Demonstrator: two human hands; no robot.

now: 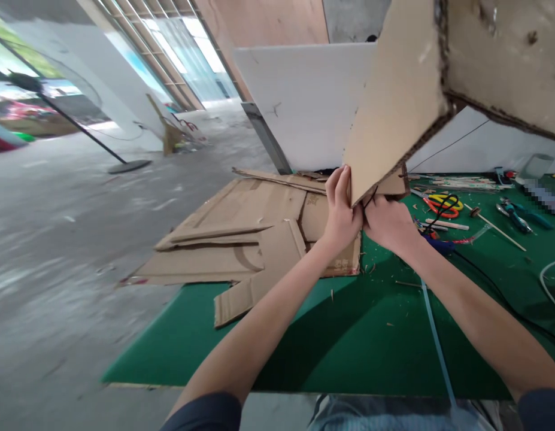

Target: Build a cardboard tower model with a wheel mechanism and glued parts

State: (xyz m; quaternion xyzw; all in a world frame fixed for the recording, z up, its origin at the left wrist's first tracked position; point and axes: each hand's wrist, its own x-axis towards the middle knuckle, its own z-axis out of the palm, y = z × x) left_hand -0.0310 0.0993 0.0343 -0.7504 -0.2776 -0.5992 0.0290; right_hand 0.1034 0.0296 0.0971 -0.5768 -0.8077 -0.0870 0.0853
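Observation:
A large cardboard structure (394, 90) with folded panels rises in front of me and fills the upper right. My left hand (340, 206) grips its lower left edge, with fingers up along the panel. Close beside it, my right hand (389, 222) is closed under the structure, knuckles outward. A thin black cord (371, 196) shows between the hands; what the right fingers hold is hidden. Loose flat cardboard pieces (241, 206) lie stacked left of my hands. Just past my right wrist lies a blue tool (439, 244) with a black cable, partly covered.
Scissors with red and yellow handles (443, 205), pliers (513, 215), thin wooden sticks (497, 227) and scraps lie on the green table (331, 335). A white board (304, 102) stands behind. Left of the table, a black stand (129, 167) and a broom (170, 137) are on the floor.

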